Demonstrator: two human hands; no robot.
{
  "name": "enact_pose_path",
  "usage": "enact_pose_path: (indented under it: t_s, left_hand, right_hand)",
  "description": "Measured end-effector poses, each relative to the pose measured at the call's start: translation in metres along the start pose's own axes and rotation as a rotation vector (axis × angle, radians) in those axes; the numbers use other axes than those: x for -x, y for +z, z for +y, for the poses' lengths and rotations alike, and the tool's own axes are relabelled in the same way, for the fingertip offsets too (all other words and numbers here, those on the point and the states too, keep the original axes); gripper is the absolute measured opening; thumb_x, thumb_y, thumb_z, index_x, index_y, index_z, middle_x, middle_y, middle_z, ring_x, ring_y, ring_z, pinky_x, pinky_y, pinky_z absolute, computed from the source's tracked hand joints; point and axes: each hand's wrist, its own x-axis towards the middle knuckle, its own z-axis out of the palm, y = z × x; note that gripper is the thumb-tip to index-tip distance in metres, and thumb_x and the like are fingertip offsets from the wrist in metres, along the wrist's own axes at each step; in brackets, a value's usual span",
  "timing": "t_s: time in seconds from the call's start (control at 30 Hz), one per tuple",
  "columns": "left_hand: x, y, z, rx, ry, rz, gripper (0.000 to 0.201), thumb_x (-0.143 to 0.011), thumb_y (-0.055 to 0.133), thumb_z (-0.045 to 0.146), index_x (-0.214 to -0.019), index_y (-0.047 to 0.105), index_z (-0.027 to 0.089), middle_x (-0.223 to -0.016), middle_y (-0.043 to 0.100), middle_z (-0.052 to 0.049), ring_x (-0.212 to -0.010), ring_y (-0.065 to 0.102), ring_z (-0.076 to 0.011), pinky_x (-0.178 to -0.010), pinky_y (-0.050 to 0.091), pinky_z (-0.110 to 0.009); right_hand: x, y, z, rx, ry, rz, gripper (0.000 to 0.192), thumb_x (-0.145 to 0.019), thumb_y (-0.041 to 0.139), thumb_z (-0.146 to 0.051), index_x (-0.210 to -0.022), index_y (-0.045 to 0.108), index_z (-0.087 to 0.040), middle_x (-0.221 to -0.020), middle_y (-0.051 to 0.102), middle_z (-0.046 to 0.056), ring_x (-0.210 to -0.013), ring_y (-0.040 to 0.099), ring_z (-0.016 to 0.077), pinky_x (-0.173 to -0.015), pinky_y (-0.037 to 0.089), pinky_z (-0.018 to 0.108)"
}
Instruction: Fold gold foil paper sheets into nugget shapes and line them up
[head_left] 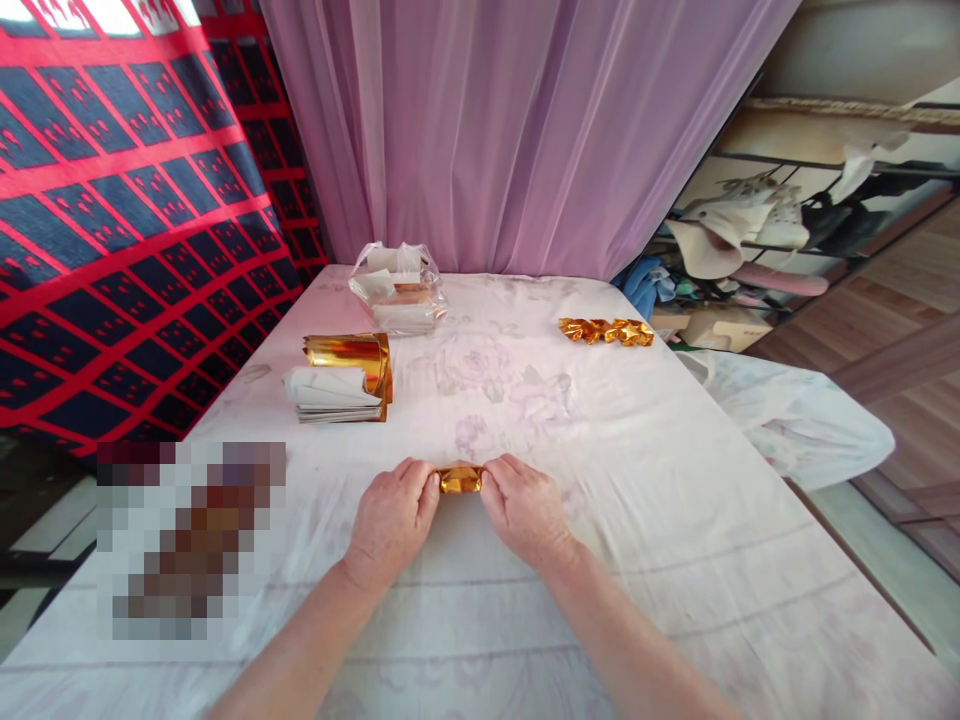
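Between my two hands is a small piece of folded gold foil paper (460, 480), shiny and creased, held just over the tablecloth. My left hand (395, 515) pinches its left end, and my right hand (527, 508) pinches the right end. Both ends of the foil paper are hidden by my fingers. To the far right on the table lies a row of folded gold foil pieces (606, 332). A stack of gold foil sheets (349, 352), with white backs curling over, sits beyond my left hand.
A clear plastic bag (401, 290) with more sheets stands at the table's back left. The floral tablecloth (480, 580) covers the table. A blurred-out patch (191, 540) is at left. Purple curtain (480, 130) hangs behind; a white bag (814, 415) and shelves (772, 250) are right.
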Motion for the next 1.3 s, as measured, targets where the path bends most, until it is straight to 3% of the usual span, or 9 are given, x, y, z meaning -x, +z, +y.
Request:
enact_pose_path:
  t_s: [0.63,0.83,1.1,1.3]
  left_hand:
    - [0.001,0.005,0.003,0.272,0.020,0.096,0.025,-0.097,0.030,0.030,-0.081,0.048,0.024,-0.074,0.056,-0.001,-0.067,0.058,-0.0180,-0.061,0.041,-0.029]
    - [0.000,0.001,0.006,0.349,0.004,0.072,0.027,-0.096,0.030,0.033,-0.076,0.045,0.024,-0.070,0.055,0.000,-0.065,0.057,-0.0168,-0.060,0.041,-0.028]
    - [-0.002,-0.008,0.002,0.300,0.005,0.002,0.027,-0.095,0.031,0.029,-0.078,0.051,0.023,-0.075,0.059,-0.001,-0.070,0.059,-0.0168,-0.064,0.043,-0.029]
    - [-0.002,-0.010,0.002,0.255,0.034,-0.067,0.028,-0.096,0.031,0.031,-0.085,0.054,0.022,-0.082,0.062,-0.002,-0.075,0.062,-0.0179,-0.067,0.043,-0.030]
  right_hand:
    - [0.002,0.000,-0.002,-0.067,-0.005,0.009,0.028,-0.095,0.038,-0.017,-0.072,0.054,-0.020,-0.066,0.059,0.001,-0.059,0.056,0.0123,-0.057,0.033,0.026]
    - [0.001,0.000,-0.004,-0.146,0.019,-0.001,0.027,-0.094,0.038,-0.017,-0.071,0.053,-0.021,-0.066,0.060,0.001,-0.057,0.055,0.0123,-0.057,0.034,0.026]
    - [-0.004,-0.008,0.003,-0.319,0.082,-0.084,0.031,-0.091,0.039,-0.019,-0.061,0.045,-0.022,-0.057,0.052,-0.003,-0.051,0.049,0.0107,-0.053,0.032,0.024]
    - [-0.004,-0.011,0.005,-0.358,0.088,-0.071,0.030,-0.092,0.039,-0.021,-0.063,0.046,-0.022,-0.060,0.053,-0.002,-0.055,0.050,0.0116,-0.055,0.033,0.024]
